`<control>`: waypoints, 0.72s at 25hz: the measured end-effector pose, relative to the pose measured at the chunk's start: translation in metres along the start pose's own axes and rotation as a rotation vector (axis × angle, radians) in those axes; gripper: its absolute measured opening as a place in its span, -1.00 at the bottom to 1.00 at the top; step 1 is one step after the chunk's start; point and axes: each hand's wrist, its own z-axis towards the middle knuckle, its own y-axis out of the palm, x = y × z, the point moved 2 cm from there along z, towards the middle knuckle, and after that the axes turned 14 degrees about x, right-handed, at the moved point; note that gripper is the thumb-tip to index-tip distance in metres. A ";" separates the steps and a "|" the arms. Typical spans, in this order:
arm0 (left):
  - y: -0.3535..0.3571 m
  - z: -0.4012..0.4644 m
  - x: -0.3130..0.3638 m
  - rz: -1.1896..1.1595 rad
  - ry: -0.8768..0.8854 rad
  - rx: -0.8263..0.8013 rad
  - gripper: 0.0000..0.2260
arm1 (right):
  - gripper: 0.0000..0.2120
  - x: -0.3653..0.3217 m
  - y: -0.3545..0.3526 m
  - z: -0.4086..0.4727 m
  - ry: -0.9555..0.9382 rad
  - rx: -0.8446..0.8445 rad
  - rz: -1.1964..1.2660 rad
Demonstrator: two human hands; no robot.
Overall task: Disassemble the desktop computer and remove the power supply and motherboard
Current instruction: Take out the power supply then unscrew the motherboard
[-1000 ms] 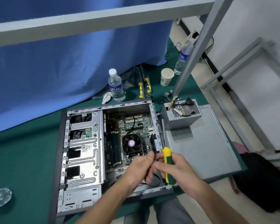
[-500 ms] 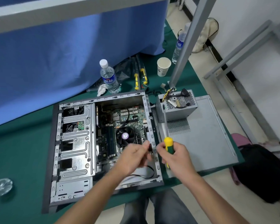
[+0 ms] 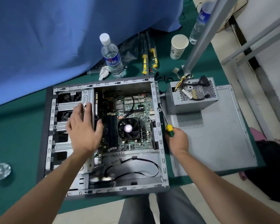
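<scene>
Gripping screwdriver (image 3: 168, 125), shaft angled up-left, right hand (image 3: 176, 140)

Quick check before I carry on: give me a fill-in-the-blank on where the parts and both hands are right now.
1. The power supply sits on the loose side panel, ____ the case.
2. The motherboard is still ____ the case.
3. The right hand grips a ____.
4. The left hand is spread ____ over the drive cage.

Missing words: outside; inside; screwdriver; open
</scene>
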 end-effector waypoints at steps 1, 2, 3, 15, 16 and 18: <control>0.001 0.001 -0.001 -0.006 0.001 0.007 -0.38 | -0.94 -0.001 0.006 0.002 -0.001 0.000 -0.027; 0.001 0.002 -0.001 -0.018 -0.003 0.013 -0.38 | -0.93 -0.001 0.010 0.004 0.007 -0.001 -0.043; 0.000 0.002 -0.001 -0.031 -0.005 0.016 -0.38 | -0.94 -0.001 0.010 0.005 0.023 -0.003 -0.041; -0.006 0.002 0.004 -0.021 -0.022 -0.015 -0.35 | -0.73 -0.034 -0.108 -0.034 -0.296 -0.133 0.120; -0.006 0.003 0.004 -0.014 -0.026 -0.026 -0.35 | -0.68 -0.047 -0.116 -0.034 -0.346 -0.142 0.122; -0.004 0.002 0.003 0.015 -0.018 -0.052 -0.35 | -0.62 -0.073 -0.133 -0.032 -0.385 -0.130 0.167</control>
